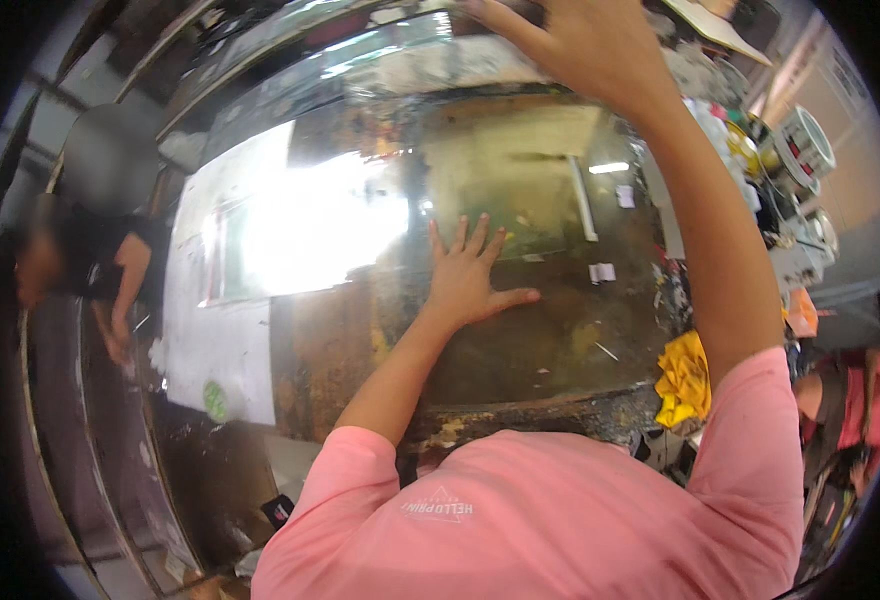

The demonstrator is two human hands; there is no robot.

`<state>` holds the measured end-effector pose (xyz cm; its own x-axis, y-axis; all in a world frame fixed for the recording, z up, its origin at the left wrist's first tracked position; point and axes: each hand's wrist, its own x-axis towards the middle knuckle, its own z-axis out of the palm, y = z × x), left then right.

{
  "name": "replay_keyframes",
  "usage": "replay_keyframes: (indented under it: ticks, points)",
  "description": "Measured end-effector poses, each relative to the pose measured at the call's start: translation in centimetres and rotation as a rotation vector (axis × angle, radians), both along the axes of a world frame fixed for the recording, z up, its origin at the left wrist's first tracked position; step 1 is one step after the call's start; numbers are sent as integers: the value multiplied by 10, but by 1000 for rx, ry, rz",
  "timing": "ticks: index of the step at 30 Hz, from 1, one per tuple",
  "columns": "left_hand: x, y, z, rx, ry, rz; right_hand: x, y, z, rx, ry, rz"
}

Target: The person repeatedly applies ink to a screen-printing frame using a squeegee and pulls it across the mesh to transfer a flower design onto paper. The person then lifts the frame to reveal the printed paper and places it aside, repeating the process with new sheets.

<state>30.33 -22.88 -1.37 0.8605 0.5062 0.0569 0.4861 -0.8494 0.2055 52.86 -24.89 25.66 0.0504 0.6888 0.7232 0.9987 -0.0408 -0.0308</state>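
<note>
My left hand lies palm down with its fingers spread on a glossy, see-through brownish sheet, apparently glass, that covers the worktable. Beyond its fingertips shows a yellowish rectangular area, with a thin white strip along its right side. My right arm stretches far forward. At the far edge of the table, my right hand has its thumb held out to the left. Its other fingers are partly cut off by the picture's top edge, and nothing shows in it.
A white sheet with a green round spot covers the table's left part, under strong glare. Small paper scraps dot the glass. A yellow cloth and several buckets are at right. One person stands left, another right.
</note>
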Motion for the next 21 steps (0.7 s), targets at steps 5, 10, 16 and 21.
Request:
replay_keyframes:
  ticks: [5, 10, 16, 21]
  points:
    - [67, -33, -4, -43, -55, -83, 5, 6, 17, -55, -35, -52]
    - [76, -55, -9, -18, -86, -114, 13, 16, 22, -130, 44, 20]
    - [85, -59, -8, -48, -143, -136, 14, 13, 34, -160, 7, -26]
    - [83, -59, -8, -41, -190, -160, 10, 16, 20, 49, -72, -58]
